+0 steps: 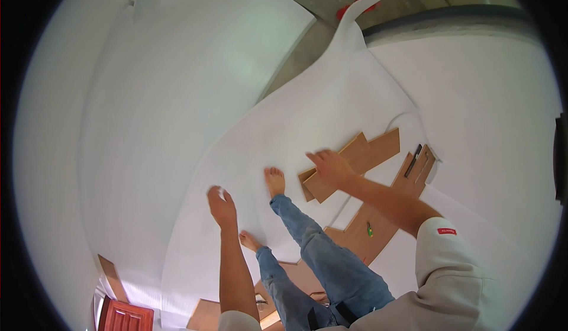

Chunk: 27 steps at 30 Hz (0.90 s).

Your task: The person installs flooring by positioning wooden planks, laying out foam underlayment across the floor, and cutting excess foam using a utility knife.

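My left hand (222, 208) hangs over the white underlay sheet (236, 147), its fingers curled toward the thumb. A small bright white bit shows between them, too small to name. To the right, my right hand (333, 169) is above the loose wood-look planks (381, 150), with one finger stretched out to the left and the others loosely bent; nothing shows in it. The underlay's far end curls up into a raised flap (353, 26). My bare feet stand on the sheet between the hands.
Laid brown flooring (355, 224) runs by my legs, with a green-handled cutter (370, 229) on it. A dark bar-shaped tool (413, 160) lies on planks at right. Bare grey floor (290, 73) shows beyond the sheet. A red-brown panelled door (127, 317) is at lower left.
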Each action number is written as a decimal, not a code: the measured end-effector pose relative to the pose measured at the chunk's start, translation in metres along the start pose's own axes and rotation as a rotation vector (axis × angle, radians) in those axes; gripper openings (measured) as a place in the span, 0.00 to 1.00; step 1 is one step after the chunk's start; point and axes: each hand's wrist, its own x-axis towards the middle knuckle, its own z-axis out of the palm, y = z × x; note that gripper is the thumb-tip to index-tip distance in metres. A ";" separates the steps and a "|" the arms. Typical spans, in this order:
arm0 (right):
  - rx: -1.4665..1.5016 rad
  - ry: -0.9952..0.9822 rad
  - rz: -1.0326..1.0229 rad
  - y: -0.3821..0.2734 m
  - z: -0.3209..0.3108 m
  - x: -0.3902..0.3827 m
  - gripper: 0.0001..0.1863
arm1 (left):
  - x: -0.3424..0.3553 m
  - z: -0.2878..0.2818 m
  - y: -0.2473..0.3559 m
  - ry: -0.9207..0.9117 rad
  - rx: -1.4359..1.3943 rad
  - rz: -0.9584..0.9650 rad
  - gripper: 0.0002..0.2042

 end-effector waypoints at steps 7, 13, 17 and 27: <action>0.329 -0.239 0.420 0.004 0.075 -0.122 0.23 | -0.164 -0.037 -0.061 -0.757 -0.030 -0.251 0.13; 0.579 -0.342 0.533 0.037 0.103 -0.178 0.22 | -0.272 -0.063 -0.059 -0.658 -0.041 -0.338 0.13; 1.086 -0.099 0.448 -0.003 0.089 -0.163 0.13 | -0.337 -0.054 -0.134 -0.202 0.466 0.205 0.07; 0.415 -0.081 0.237 0.123 0.131 -0.339 0.19 | -0.343 -0.141 -0.034 -0.387 -0.237 -0.417 0.10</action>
